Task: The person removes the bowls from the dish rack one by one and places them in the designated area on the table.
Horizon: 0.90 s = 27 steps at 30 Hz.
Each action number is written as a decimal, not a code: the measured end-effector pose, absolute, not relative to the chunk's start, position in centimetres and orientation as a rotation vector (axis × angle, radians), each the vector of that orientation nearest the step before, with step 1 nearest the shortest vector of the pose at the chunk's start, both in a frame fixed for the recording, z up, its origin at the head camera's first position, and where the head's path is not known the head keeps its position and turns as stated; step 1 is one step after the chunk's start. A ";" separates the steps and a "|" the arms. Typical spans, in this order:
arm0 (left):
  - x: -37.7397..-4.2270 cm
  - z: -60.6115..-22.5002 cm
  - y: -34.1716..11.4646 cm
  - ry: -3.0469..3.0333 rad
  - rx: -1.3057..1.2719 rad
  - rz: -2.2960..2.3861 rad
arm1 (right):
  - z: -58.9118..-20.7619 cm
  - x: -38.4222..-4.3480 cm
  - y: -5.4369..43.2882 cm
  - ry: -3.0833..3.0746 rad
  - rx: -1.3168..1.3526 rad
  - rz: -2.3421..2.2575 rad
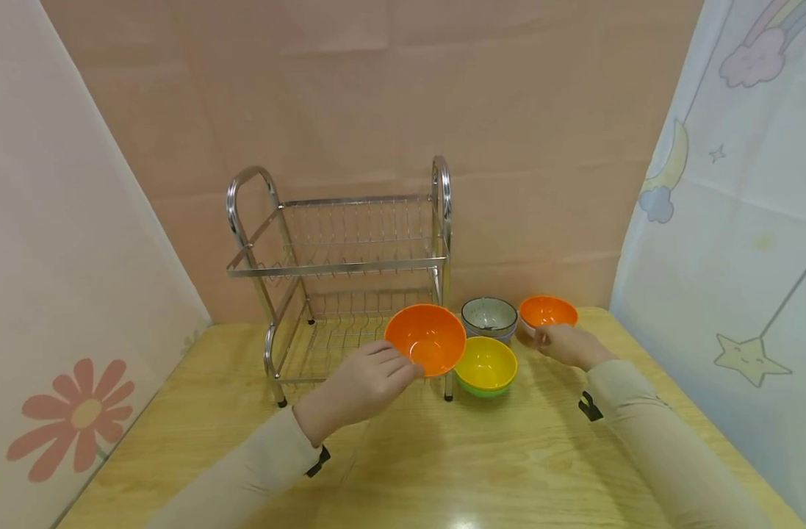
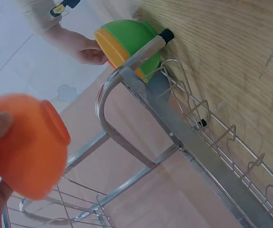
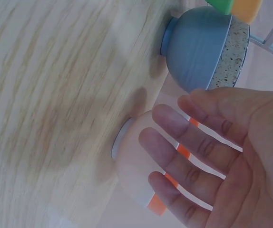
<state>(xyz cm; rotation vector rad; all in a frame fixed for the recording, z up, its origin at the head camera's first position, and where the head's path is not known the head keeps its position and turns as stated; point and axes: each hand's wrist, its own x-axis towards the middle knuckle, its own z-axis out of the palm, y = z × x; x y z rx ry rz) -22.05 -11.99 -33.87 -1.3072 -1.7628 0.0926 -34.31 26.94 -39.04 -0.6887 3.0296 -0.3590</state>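
Note:
My left hand (image 1: pixel 363 382) grips an orange bowl (image 1: pixel 427 339) by its near rim, thumb on one side and fingers on the other, with the bowl raised in front of the rack's right end. The right hand (image 1: pixel 568 345) is beside a second orange bowl (image 1: pixel 548 308), which sits inside a pale bowl (image 3: pixel 136 156). In the right wrist view its fingers are spread and gently bent, overlapping that pair's rim, with nothing gripped. Between the hands, a yellow bowl (image 1: pixel 486 360) rests in a green one (image 2: pixel 131 35). Behind them a speckled grey bowl (image 1: pixel 488 312) is stacked in a blue bowl (image 3: pixel 198 42).
A two-tier metal dish rack (image 1: pixel 350 267) with wire slots stands left of the stacked bowls, its black feet on the wooden table (image 1: pixel 403 470). A pinkish cloth backdrop (image 1: pixel 535 147) hangs behind, and printed pale sheets (image 1: pixel 727 242) flank both sides.

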 end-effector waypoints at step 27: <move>-23.0 -37.8 -12.3 -1.857 -1.554 0.014 | -39.6 -34.6 26.7 3.059 -0.687 -0.346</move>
